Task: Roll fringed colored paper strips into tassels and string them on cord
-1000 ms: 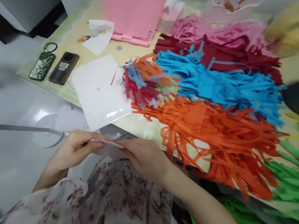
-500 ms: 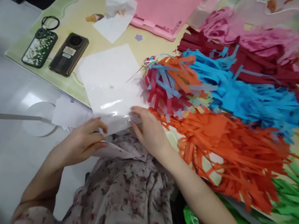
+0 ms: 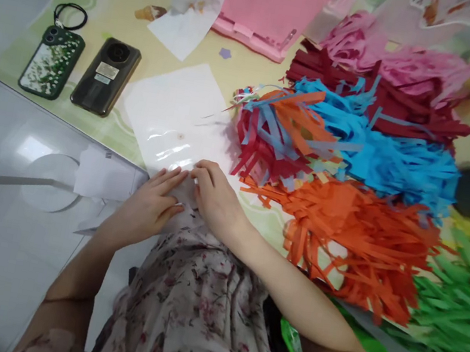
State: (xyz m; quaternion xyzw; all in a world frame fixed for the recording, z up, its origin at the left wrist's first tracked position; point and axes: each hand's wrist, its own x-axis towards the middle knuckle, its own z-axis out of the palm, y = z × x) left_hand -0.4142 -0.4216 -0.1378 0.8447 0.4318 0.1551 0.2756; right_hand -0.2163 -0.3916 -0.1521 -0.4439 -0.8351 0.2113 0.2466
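A glossy clear plastic sheet (image 3: 167,149) lies over white paper (image 3: 205,89) at the table's near edge. My left hand (image 3: 150,203) rests at the plastic's near edge, fingers stretched out and thumb apart. Close beside it, my right hand (image 3: 218,203) has bent fingers and pinches the plastic's edge, the fingertips of both hands nearly meeting. Part of the plastic hangs below the hands toward my lap. A tassel bunch of red, blue and orange strips (image 3: 278,135) lies just beyond my right hand.
Piles of orange (image 3: 355,240), blue (image 3: 402,157), dark red (image 3: 392,107), pink (image 3: 409,67) and green (image 3: 463,301) paper strips cover the right. Two phones, one green-cased (image 3: 52,62) and one dark (image 3: 105,77), lie left. A pink board (image 3: 265,5) stands behind; scrap paper (image 3: 188,13) lies beside it.
My left hand has moved right and forward, its fingers straightening onto the plastic's near edge. My right hand has shifted slightly left, bringing the hands together. The view has shifted a little.
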